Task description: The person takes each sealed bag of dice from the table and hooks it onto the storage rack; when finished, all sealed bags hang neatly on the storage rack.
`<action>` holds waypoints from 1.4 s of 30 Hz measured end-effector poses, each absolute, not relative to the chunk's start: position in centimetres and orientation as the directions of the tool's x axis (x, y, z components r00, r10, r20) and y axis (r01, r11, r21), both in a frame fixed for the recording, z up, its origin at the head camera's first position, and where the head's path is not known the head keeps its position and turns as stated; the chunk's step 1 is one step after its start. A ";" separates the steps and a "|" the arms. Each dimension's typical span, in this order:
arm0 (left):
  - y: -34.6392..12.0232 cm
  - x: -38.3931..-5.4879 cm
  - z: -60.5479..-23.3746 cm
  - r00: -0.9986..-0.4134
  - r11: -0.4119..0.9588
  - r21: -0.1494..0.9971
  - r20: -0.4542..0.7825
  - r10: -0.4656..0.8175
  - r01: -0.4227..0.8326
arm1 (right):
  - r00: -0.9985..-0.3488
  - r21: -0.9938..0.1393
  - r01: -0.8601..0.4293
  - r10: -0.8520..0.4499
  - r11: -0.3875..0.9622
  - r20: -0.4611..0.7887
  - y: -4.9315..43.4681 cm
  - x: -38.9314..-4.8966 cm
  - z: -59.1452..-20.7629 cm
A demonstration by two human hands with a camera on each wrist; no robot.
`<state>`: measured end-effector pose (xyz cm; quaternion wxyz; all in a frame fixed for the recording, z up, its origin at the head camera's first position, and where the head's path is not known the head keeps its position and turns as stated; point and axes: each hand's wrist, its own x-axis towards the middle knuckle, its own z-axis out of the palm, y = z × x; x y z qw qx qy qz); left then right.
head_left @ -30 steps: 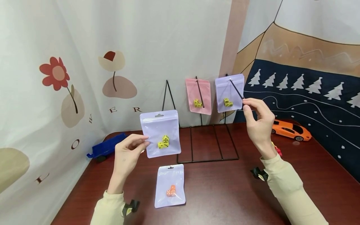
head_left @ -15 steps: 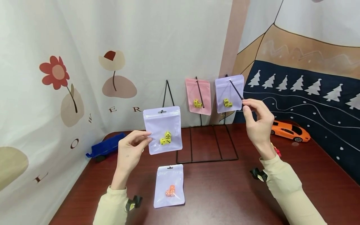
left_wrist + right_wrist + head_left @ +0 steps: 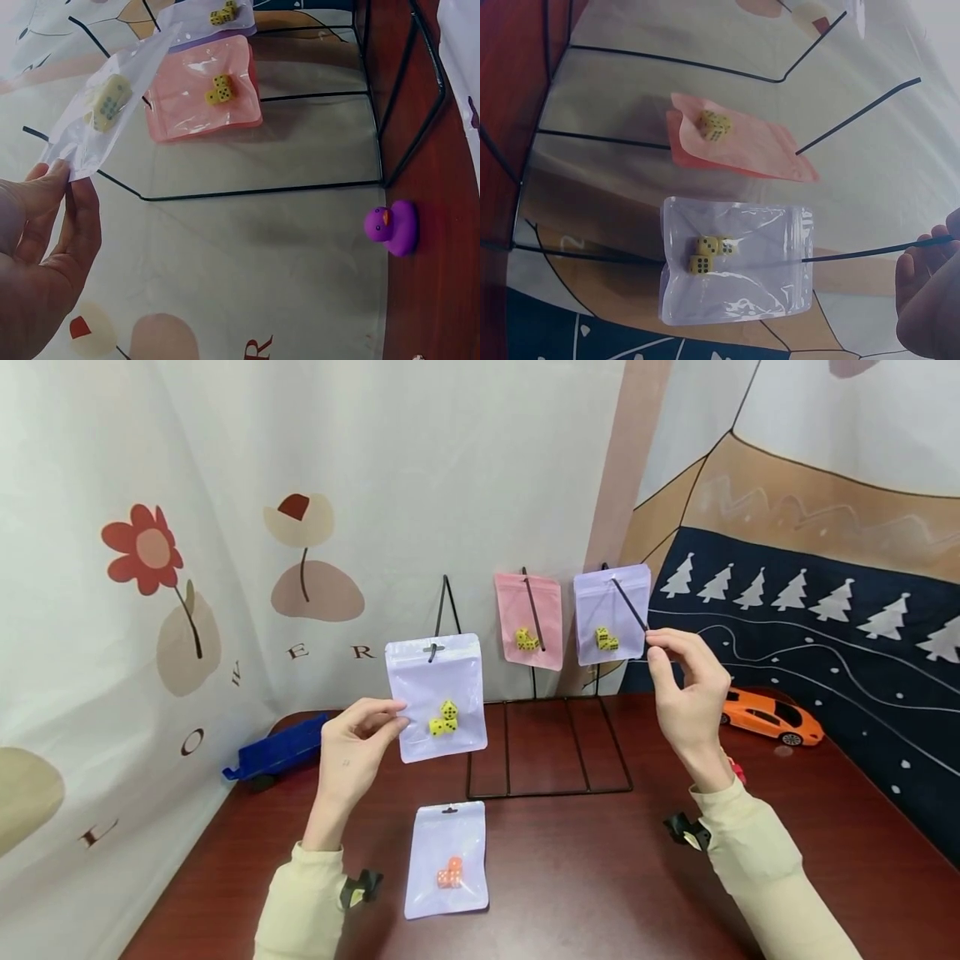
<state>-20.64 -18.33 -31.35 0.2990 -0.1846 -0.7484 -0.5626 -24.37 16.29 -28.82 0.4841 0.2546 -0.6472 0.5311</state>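
My left hand (image 3: 360, 743) pinches the left edge of a lavender zip bag (image 3: 420, 681) with yellow dice (image 3: 448, 710) inside. At the bag's hanging hole the tip of the left hook (image 3: 432, 653) of a black wire rack (image 3: 507, 752) shows. My right hand (image 3: 690, 689) pinches the end of the right hook (image 3: 628, 603), its thumb and index finger at the tip. On that hook hangs another lavender bag (image 3: 757, 292) with yellow dice. A pink bag (image 3: 538, 602) with yellow dice hangs on the middle hook.
A lavender bag (image 3: 427, 835) with orange dice lies flat on the brown table (image 3: 570, 868). At the back left stands a blue toy trailer (image 3: 277, 750), at the right an orange toy car (image 3: 772, 717). A purple rubber duck (image 3: 401, 227) sits by the rack.
The left hand has raised its bag and moved slightly right, bringing the hanging hole over the left hook's tip, which now shows there. The right hand stays at the right hook's end.
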 end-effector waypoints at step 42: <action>-17.6 -28.6 -32.1 -0.773 0.242 0.782 0.616 -0.151 0.575 | -0.378 -0.410 -0.854 0.162 0.320 0.912 16.2 -24.7 -29.0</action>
